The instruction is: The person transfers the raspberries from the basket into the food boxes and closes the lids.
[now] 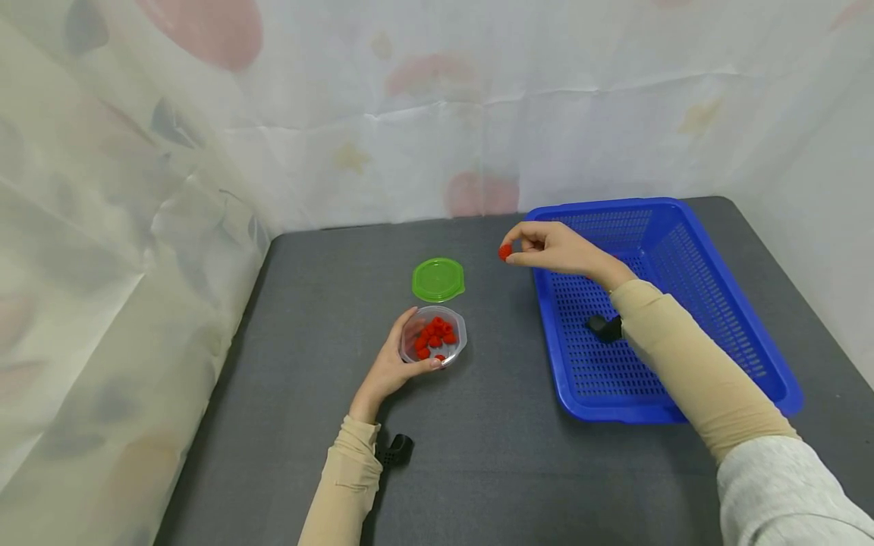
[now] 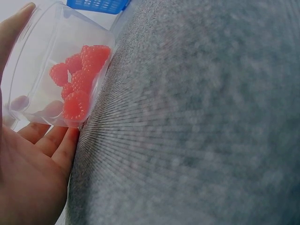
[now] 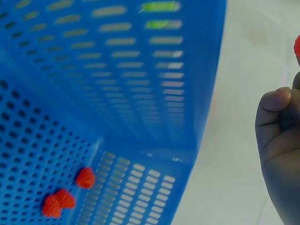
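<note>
Head view: right hand, thumb and finger pinching one raspberry, held just left of the blue basket; left hand, curled round a clear tub of raspberries, left of the basket on the grey table; green lid, lying apart, just beyond the tub on the far side. Step in hand, as judged: transfer of a single berry between basket and tub, probably tubward, though a still cannot settle the direction; next move, on that reading, calls for a leftward, nearward reach, a light pinch and a steady tub. Obscured: part of the basket's interior, behind the right arm. Left wrist view: tub wall between thumb and fingers, berries clustered at the base; exact count uncertain through overlap, the fingers partly behind cloudy plastic. Right wrist view: three or so loose berries on the basket floor; pinched berry and fingers cut by the frame edge, the grip's detail not legible there.
</note>
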Motion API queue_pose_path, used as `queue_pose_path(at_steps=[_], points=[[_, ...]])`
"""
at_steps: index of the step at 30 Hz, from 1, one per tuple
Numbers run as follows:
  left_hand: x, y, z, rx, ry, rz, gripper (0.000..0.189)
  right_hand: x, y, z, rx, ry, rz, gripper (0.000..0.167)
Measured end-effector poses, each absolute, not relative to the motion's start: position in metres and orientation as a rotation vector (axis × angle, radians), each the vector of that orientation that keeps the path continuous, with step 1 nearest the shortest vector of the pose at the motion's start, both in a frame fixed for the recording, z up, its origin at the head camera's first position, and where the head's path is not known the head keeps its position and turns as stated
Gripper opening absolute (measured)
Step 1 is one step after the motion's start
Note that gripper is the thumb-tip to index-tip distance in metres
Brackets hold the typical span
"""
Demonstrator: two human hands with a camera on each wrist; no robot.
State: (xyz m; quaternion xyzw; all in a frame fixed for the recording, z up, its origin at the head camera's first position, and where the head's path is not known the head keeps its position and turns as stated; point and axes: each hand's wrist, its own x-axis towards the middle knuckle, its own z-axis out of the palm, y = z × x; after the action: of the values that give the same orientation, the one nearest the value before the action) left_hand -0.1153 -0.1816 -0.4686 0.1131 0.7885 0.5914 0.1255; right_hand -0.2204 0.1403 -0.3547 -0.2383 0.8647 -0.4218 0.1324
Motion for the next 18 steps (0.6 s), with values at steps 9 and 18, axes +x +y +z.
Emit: queue_pose_path(at_steps=[9,18], points=[[-0.117,-0.182,-0.469,0.311,2.291,1.714,0.094,-0.222,0.116,-0.346,-0.82,2.471,-1.229,0.022],[-0.116,-0.181,-0.471,0.308,2.303,1.71,0.095,-0.223,0.089,-0.338,-0.953,2.393,-1.282,0.019]])
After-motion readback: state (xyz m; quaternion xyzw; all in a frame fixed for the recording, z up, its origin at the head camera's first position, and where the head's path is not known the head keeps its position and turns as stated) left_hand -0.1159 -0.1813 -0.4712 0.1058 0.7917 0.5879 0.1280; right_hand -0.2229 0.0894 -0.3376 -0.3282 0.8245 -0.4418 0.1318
